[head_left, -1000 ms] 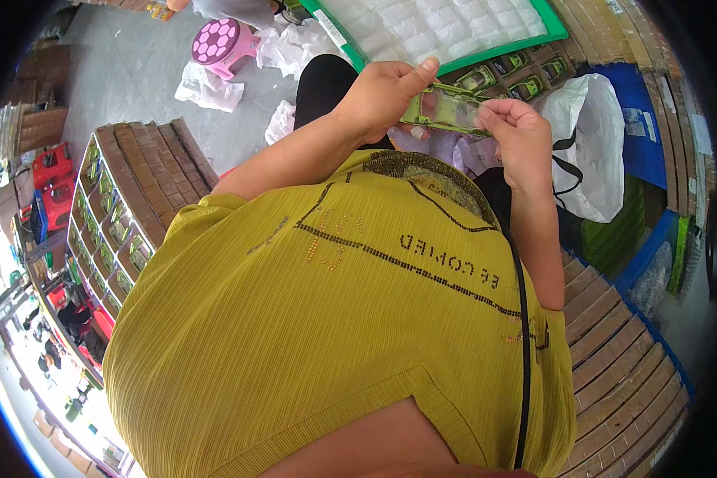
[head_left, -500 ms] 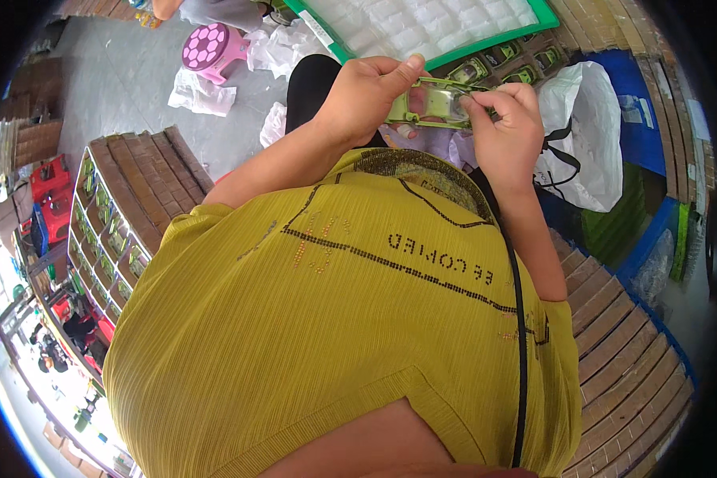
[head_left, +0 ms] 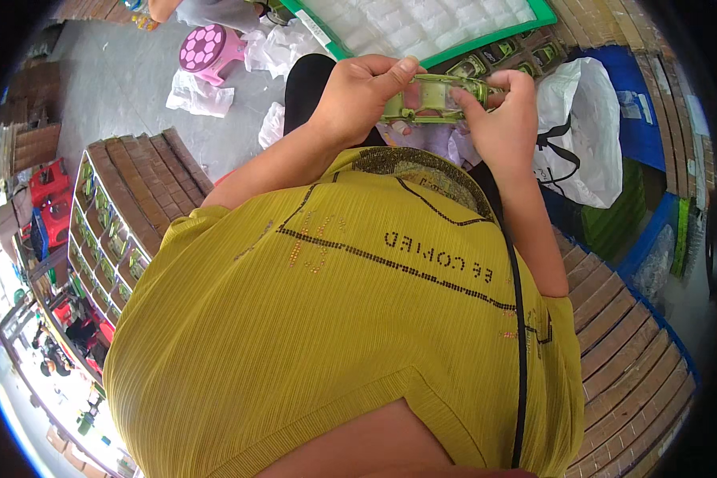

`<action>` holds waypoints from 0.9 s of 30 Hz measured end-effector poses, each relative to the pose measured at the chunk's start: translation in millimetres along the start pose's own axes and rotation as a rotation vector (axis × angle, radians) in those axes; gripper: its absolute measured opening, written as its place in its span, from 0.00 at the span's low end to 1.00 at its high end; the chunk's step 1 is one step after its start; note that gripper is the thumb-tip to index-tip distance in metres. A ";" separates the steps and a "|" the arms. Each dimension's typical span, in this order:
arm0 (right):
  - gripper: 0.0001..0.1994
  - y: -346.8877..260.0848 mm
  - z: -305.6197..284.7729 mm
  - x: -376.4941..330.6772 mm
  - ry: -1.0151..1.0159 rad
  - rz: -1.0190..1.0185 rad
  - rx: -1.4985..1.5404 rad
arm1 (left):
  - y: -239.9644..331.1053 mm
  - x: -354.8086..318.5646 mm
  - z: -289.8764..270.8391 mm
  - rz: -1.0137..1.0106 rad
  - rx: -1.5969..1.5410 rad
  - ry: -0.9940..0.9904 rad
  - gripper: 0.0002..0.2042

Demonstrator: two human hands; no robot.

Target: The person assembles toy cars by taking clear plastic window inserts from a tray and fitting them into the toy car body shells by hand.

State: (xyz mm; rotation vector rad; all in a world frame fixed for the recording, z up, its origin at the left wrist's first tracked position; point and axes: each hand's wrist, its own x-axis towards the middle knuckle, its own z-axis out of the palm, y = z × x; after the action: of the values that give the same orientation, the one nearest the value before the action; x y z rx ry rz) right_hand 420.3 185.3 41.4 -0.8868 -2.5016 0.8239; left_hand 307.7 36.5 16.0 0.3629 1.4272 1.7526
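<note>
Head view, looking straight down the front of a yellow shirt (head_left: 350,319): both hands meet at the top of the frame over the person's lap. Left hand (head_left: 358,95) is closed around one end of a small green packet (head_left: 430,99), thumb laid along its upper edge and fingers curled beneath. Right hand (head_left: 502,119) is closed on the other end, fingertips pinching the top edge, so the packet hangs level between the two hands, clear of everything below it.

Judging by this grip, the handling would go best with the left hand keeping the packet steady and flat while the right fingertips work only at the edge, with light pressure so the thin wrapper does not crumple or tear.

That packet is flat, oblong and glossy, light green with darker markings; its middle shows between the hands, its ends are hidden by the fingers.

Around it: a white plastic bag (head_left: 581,127) just beside the right forearm, a green-rimmed tray (head_left: 546,14) of white padding above, a pink stool (head_left: 207,49) on the grey floor, and stacked brown boxes (head_left: 135,207) to the left.
</note>
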 end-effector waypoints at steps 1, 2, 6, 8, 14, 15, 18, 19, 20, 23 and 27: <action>0.13 -0.7 -2.2 2.6 0.002 0.000 -0.001 | 0.0 0.4 0.5 0.020 -0.033 0.041 0.17; 0.13 -1.4 -6.0 5.7 -0.198 0.161 0.225 | 0.6 1.0 0.3 0.021 -0.033 0.038 0.17; 0.15 -4.0 -10.8 7.7 -0.376 0.280 0.337 | 4.2 4.3 -4.4 0.161 0.213 -0.061 0.16; 0.15 2.3 -4.9 5.7 -0.318 0.169 0.297 | 7.9 6.8 -5.1 0.220 0.419 -0.051 0.16; 0.15 0.7 -4.4 4.1 -0.256 0.013 0.271 | 21.8 9.8 0.6 0.203 0.939 0.081 0.17; 0.15 -0.1 -4.1 4.2 -0.260 0.029 0.263 | 21.8 9.8 1.0 0.218 0.947 0.085 0.17; 0.15 -3.1 -3.7 1.9 -0.191 -0.016 0.102 | 22.2 9.7 3.5 0.239 0.987 0.104 0.17; 0.15 -4.2 -4.1 1.2 -0.189 -0.015 0.102 | 22.7 9.5 4.6 0.246 1.017 0.121 0.17; 0.15 -5.2 -3.7 1.5 -0.205 0.001 0.150 | 23.9 9.9 5.0 0.246 1.018 0.121 0.17; 0.16 -3.7 -5.4 6.3 -0.273 0.022 0.215 | 25.4 11.2 6.9 0.231 1.158 0.085 0.19; 0.15 -0.8 -1.9 8.5 -0.209 -0.148 0.072 | 23.5 15.2 9.6 0.267 1.183 0.064 0.20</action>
State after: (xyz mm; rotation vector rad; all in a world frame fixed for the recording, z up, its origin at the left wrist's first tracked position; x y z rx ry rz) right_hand 414.6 191.2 44.6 -0.6117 -2.6575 0.9939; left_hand 295.1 53.9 36.4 1.1424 2.4297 0.8979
